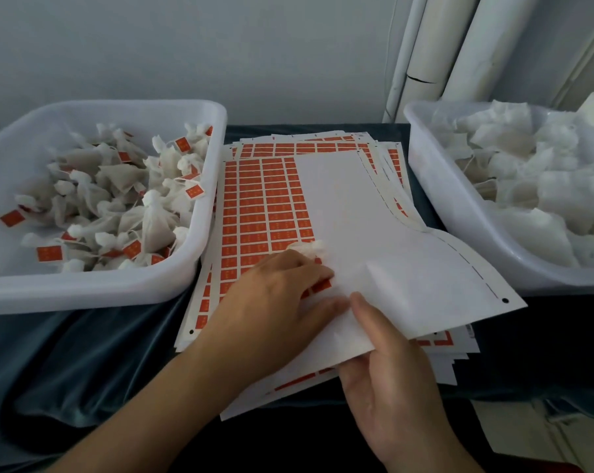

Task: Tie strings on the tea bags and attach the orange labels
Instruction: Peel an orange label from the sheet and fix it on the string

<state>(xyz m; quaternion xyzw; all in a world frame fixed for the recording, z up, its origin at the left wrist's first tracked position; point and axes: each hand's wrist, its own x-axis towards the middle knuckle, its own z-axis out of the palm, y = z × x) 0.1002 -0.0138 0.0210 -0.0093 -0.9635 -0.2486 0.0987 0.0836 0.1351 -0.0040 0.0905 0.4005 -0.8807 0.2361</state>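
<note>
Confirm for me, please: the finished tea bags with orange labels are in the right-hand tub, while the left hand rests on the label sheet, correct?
Not quite: the head view shows the labelled tea bags in the left-hand tub; the right-hand tub holds unlabelled white bags. The left hand does rest on the label sheet.

Two white plastic tubs: one at left (94, 285) heaped with dozens of tied white mesh tea bags (125, 206) bearing orange labels, one at right (459, 233) with untied bags (534, 172) beyond counting. One stack of orange-label sheets (265, 206) between. Two bare hands, left (271, 302) and right (391, 380), near.
</note>
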